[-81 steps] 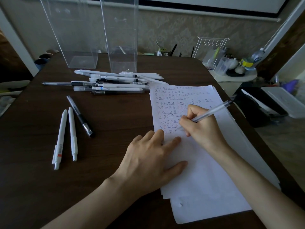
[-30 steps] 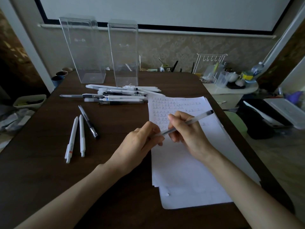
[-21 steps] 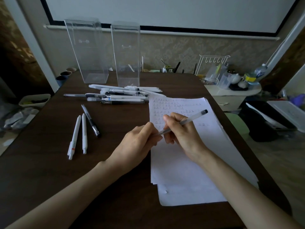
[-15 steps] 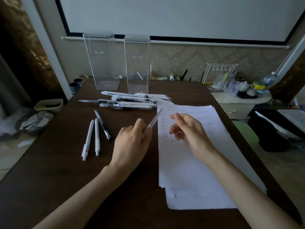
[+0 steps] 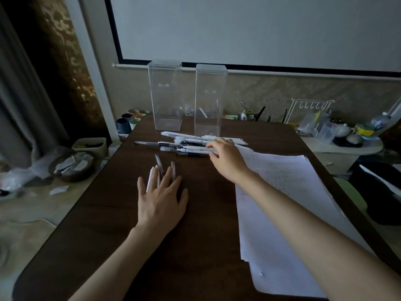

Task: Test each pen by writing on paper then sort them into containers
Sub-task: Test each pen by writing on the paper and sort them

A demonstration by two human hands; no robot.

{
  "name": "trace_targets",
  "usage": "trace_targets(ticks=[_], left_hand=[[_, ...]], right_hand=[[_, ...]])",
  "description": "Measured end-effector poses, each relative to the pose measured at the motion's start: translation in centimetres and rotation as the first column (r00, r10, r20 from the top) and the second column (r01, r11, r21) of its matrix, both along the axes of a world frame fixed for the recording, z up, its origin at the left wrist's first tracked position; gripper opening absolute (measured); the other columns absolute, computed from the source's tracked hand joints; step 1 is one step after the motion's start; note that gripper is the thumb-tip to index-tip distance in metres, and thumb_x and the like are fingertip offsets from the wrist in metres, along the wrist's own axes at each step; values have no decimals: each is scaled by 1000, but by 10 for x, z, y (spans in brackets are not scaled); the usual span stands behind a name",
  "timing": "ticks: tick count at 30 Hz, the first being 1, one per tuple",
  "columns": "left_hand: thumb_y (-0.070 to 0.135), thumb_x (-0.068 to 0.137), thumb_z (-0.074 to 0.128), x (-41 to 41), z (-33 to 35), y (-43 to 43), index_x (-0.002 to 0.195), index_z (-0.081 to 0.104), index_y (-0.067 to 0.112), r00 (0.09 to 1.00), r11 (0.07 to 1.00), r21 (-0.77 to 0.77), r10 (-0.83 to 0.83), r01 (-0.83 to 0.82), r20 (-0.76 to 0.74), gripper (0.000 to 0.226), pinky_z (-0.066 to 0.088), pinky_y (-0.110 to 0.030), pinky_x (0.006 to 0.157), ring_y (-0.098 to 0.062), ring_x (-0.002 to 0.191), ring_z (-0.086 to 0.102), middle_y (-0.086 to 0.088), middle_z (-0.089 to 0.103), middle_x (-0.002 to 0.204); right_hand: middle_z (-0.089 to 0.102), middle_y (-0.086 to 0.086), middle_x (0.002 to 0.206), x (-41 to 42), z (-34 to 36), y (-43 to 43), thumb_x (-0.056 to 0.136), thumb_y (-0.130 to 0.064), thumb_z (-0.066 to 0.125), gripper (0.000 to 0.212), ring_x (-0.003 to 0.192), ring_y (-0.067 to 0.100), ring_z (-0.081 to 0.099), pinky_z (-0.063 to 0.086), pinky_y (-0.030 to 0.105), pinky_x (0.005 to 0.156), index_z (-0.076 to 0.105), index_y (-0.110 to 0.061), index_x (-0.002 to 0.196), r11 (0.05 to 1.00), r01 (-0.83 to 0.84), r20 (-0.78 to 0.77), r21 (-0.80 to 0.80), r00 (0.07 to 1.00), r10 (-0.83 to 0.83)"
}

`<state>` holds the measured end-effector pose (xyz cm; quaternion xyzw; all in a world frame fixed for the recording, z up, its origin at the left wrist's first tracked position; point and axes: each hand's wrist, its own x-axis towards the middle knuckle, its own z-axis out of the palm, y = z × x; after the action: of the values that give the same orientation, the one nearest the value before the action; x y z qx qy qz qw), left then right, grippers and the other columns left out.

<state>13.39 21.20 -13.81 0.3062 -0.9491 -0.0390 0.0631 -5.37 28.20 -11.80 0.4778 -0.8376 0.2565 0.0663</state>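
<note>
Left hand: flat, palm down, on the dark table. Fingers straight and spread, gripping nothing. Rests across the near ends of a small group of pens lying side by side and pointing away, with the far ends showing past the fingertips.

Right hand: stretched forward over the upper left corner of the paper stack, at the right end of the pen pile. Fingers bent down onto the pens, thumb at the near edge of the pile. Pinching one pen or only touching: cannot tell, since the contact is hidden by the fingers and the light is dim.

Pen pile: white and dark pens, mostly lying crosswise, at the far middle of the table, just in front of the containers.

Paper stack: several white sheets on the right half of the table, under the right forearm, with faint rows of writing on the upper part.

Left container and right container: tall, clear, upright, side by side at the far edge of the table.

Off the table: cups by the far left corner, a white wire rack to the right, a white screen with a dark border on the wall.
</note>
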Motion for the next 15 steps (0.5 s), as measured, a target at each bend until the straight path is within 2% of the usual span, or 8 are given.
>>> trace_targets(ticks=[3, 7, 11, 13, 15], left_hand=[[42, 98, 27, 6, -2, -7, 144, 29, 31, 997, 999, 21, 51, -50, -59, 47, 13, -46, 113, -17, 144, 2, 6, 13, 156], [30, 99, 32, 14, -4, -24, 141, 36, 28, 983, 989, 135, 83, -60, -166, 43, 18, -36, 114, -12, 144, 3, 6, 17, 156], [20, 97, 38, 14, -1, -33, 138, 42, 25, 969, 980, 197, 81, -34, -235, 42, 25, -33, 113, -11, 143, 10, 5, 24, 153], [16, 96, 41, 13, 2, -34, 136, 46, 24, 967, 982, 190, 63, -16, -245, 41, 24, -32, 111, -13, 141, 18, 4, 30, 151], [17, 95, 43, 13, 4, -34, 135, 47, 24, 971, 991, 134, 41, -10, -237, 41, 18, -34, 113, -14, 141, 19, 2, 33, 149]], right_hand=[[51, 4, 135, -7, -4, -17, 98, -15, 45, 33, 127, 23, 37, 32, 34, 102, 51, -12, 130, 992, 1, -54, 123, 999, 6], [50, 5, 124, -9, -10, -29, 97, -19, 47, 27, 121, 25, 38, 36, 37, 98, 53, -14, 123, 980, 49, -118, 195, 993, -27], [53, 5, 111, -5, -11, -32, 94, -14, 52, 9, 107, 24, 46, 40, 35, 89, 55, -13, 102, 989, 17, -128, 148, 992, 2], [56, 7, 106, -1, -7, -27, 94, -9, 50, 7, 100, 25, 52, 43, 37, 84, 54, -9, 100, 996, -25, -116, 83, 993, 35], [57, 10, 103, 4, -1, -16, 95, -4, 45, 14, 96, 27, 54, 44, 38, 80, 54, -5, 105, 998, -69, -124, -1, 990, 69]])
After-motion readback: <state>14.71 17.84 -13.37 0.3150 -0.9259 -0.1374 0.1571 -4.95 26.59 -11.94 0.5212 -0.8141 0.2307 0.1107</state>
